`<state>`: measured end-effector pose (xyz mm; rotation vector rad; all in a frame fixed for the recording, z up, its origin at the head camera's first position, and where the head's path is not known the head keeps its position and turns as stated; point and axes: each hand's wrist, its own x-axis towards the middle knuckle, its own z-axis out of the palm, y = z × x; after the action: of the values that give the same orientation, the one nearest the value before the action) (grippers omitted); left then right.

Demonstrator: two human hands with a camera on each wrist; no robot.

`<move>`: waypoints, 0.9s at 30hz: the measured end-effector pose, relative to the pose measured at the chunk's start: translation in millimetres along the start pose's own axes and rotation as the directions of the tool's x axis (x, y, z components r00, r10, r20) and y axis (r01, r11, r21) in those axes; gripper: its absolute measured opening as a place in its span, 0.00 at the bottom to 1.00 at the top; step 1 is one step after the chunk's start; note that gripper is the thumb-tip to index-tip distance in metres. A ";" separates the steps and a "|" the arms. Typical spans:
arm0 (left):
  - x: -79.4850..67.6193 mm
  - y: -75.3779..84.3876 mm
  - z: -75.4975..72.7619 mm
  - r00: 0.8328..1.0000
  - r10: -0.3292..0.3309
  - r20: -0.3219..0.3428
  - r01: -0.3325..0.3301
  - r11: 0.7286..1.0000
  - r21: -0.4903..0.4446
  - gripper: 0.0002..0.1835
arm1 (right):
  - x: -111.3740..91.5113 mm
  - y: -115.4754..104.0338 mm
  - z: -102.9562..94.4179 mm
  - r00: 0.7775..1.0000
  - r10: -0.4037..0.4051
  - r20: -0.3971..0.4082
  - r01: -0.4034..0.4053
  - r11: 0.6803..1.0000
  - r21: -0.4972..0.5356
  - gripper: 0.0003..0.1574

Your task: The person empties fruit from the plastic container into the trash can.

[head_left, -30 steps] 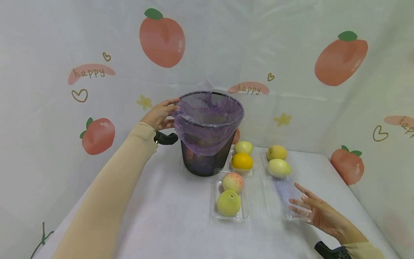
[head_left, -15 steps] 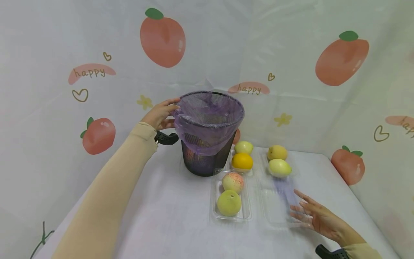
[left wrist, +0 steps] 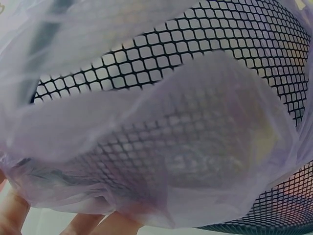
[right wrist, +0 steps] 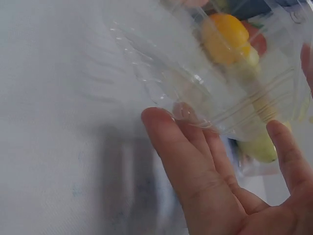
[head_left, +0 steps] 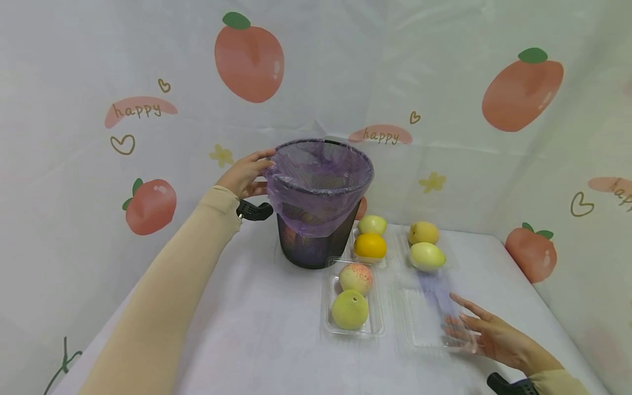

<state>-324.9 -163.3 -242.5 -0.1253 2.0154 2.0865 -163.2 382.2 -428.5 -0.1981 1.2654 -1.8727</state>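
A black mesh wastebasket stands upright at the back middle, lined with a purple plastic bag folded over its rim. My left hand touches the basket's left side near the rim, fingers fairly straight; in the left wrist view, fingers show below the bag's loose edge. At the right front, my right hand holds the edge of a clear plastic clamshell box. In the right wrist view its fingers lie on both sides of the clear plastic.
A clear tray holds a peach and a green round fruit. Behind it are an orange fruit and a yellow-green one. Two yellowish fruits sit behind the clamshell box. Fruit-printed cloth hangs behind the table.
My right hand has moved slightly down toward the near edge with the clear clamshell box, which now looks flatter. My left hand and the wastebasket have stayed put.
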 end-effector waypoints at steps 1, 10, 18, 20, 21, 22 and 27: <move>-0.2 0.0 0.1 1.000 0.000 -0.003 0.000 1.000 -0.002 0.26 | -0.4 -0.4 -0.7 1.000 0.010 0.004 -0.010 1.000 0.002 0.32; -0.6 -0.2 1.3 1.000 -0.002 -0.014 0.002 1.000 -0.004 0.27 | -4.5 -2.0 -9.0 0.995 0.076 -0.060 -0.078 0.996 -0.043 0.31; 0.0 -0.8 1.3 1.000 0.003 -0.022 -0.003 1.000 0.006 0.27 | -7.7 -1.0 -16.3 0.999 0.054 -0.008 -0.054 0.998 -0.041 0.32; 0.1 -0.7 1.3 1.000 0.002 -0.023 -0.002 1.000 0.003 0.27 | -8.1 -1.3 -17.4 0.999 0.054 -0.002 -0.054 0.998 -0.039 0.32; 0.5 -0.7 1.3 1.000 0.001 -0.027 -0.001 1.000 0.001 0.27 | -8.5 -1.5 -17.8 0.998 0.056 0.001 -0.056 0.998 -0.037 0.32; 1.0 -0.9 1.2 1.000 0.001 -0.030 -0.001 1.000 0.000 0.26 | -8.8 -1.7 -18.3 0.998 0.056 0.002 -0.056 0.998 -0.037 0.32; 0.5 -0.9 1.4 1.000 -0.004 -0.026 0.004 1.000 -0.006 0.26 | -10.7 -2.6 -20.4 0.998 0.064 0.000 -0.064 0.997 -0.045 0.31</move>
<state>-325.1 -161.8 -243.4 -0.1579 2.0222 2.0996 -169.0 404.2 -432.7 -0.1805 1.2991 -1.7907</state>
